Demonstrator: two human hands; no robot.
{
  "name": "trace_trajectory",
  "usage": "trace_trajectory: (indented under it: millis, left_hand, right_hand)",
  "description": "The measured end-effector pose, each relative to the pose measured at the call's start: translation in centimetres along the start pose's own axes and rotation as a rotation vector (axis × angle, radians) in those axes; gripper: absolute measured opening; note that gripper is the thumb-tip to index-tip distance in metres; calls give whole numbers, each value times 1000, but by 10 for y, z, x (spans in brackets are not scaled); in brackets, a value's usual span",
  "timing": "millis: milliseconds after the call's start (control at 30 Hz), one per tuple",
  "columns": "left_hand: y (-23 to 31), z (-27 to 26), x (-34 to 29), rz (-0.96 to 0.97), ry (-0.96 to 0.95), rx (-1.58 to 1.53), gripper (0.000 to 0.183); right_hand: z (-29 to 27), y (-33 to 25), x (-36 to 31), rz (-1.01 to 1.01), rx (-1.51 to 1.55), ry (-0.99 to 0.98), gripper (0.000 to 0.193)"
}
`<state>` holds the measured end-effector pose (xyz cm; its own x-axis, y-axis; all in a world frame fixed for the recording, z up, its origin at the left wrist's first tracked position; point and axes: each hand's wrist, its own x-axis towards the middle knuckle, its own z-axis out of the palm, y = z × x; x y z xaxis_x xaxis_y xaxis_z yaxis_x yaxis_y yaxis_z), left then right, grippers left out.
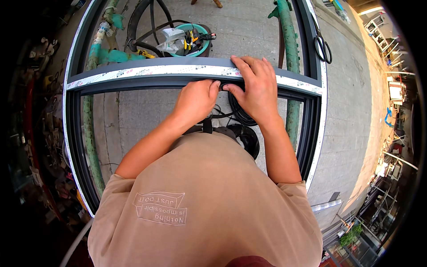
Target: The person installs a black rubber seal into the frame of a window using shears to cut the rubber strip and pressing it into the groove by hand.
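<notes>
A dark grey aluminium window frame (316, 147) lies level in front of me, and its crossbar (155, 70) carries white printed protective film. My left hand (196, 101) is closed at the near side of the bar, thumb and fingers pinching a thin black rubber strip (228, 86). Close beside it, my right hand (258, 84) wraps over the bar: its fingers lie across the top, and its thumb presses at the strip on the near face. Part of the strip is hidden by my fingers. Loops of black strip (242, 115) hang below, between my arms.
Green pipe supports (291, 58) run under the frame. Beyond the bar stands a teal bucket (205, 30) with hand tools and plastic bags. Black-handled scissors (324, 48) rest on the right rail. A black hose (132, 26) curves at the far left.
</notes>
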<state>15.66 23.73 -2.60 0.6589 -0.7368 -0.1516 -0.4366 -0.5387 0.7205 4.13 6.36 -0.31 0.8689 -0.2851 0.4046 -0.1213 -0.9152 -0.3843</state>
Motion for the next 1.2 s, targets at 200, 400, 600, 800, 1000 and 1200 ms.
trace_trajectory:
  millis: [200,400,600,800,1000,1200]
  left_hand:
    - [-1,2,0,-8,24,-22,39]
    - [0,0,-2,-12,3,-19,39]
    - [0,-3,-4,-23,-22,-54,43]
    - [-28,-4,-41,-107,-48,-364,38]
    - [-112,27,-68,-192,-46,-325,39]
    - [-209,72,-76,-264,-5,-235,32]
  right_hand:
    - [4,2,-1,0,-30,14,77]
    - [7,1,-1,-59,-99,23,79]
    - [13,5,-2,-68,-105,74,82]
    - [13,1,0,-21,-35,78,84]
    - [15,2,0,-36,-32,100,86]
    - [14,1,0,-40,-123,74,88]
